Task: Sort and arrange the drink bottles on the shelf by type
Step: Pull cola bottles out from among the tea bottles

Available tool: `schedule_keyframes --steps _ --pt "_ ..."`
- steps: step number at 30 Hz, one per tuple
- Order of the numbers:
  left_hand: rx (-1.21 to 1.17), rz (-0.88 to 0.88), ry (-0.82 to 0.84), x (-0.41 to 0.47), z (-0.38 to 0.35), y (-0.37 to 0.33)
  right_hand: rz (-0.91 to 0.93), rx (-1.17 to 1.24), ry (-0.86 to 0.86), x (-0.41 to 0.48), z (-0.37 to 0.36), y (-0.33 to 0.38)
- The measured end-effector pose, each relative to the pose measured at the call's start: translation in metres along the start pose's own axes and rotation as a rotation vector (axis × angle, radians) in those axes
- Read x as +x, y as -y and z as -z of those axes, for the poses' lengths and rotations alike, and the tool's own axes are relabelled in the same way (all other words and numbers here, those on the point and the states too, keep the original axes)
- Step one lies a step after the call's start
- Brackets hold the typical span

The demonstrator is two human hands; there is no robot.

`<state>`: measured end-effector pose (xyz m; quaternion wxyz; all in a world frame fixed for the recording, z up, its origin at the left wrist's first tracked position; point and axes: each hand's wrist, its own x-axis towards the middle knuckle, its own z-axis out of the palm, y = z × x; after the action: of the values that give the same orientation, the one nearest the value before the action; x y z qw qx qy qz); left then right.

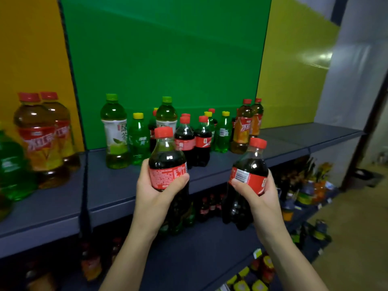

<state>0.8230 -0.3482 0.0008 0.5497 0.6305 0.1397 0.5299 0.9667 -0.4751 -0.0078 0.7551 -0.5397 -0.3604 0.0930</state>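
Observation:
My left hand (154, 193) grips a cola bottle (167, 159) with a red cap and red label, held upright in front of the dark shelf (109, 185). A second cola bottle (248, 177), tilted slightly right, is in my right hand (259, 196). Both bottles hang in the air just before the shelf's front edge. Behind them on the shelf stand two small cola bottles (194, 141), green tea bottles (115, 133), yellow-capped green soda bottles (138, 139) and iced tea bottles (243, 129).
Two big iced tea bottles (42, 139) and a large green soda bottle (12, 166) stand at the left before an orange panel. The right part of the shelf (304, 137) is bare. Lower shelves (210, 244) hold more bottles and packets.

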Motion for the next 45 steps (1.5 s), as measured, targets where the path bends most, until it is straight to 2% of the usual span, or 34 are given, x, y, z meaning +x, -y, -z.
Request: schedule_keyframes --steps 11,20,32,35,39,42,45 --pt "0.224 -0.118 -0.19 0.057 -0.051 0.044 0.102 -0.028 0.056 0.092 0.016 -0.041" --pt "0.365 -0.205 -0.235 0.098 -0.078 0.081 0.161 -0.082 0.132 0.167 -0.004 -0.073" --pt "0.601 -0.245 -0.399 0.105 -0.112 0.111 0.186 -0.126 0.247 0.2 -0.01 -0.102" --pt "0.746 -0.307 -0.451 0.108 -0.117 0.119 0.207 -0.157 0.291 0.201 -0.007 -0.108" --pt "1.058 -0.36 -0.53 0.11 -0.119 0.122 0.202 -0.189 0.396 0.198 0.004 -0.12" --pt "1.28 -0.346 -0.52 0.107 -0.118 0.118 0.188 -0.271 0.476 0.193 0.01 -0.123" --pt "1.405 -0.32 -0.505 0.108 -0.119 0.113 0.203 -0.315 0.501 0.196 0.011 -0.125"
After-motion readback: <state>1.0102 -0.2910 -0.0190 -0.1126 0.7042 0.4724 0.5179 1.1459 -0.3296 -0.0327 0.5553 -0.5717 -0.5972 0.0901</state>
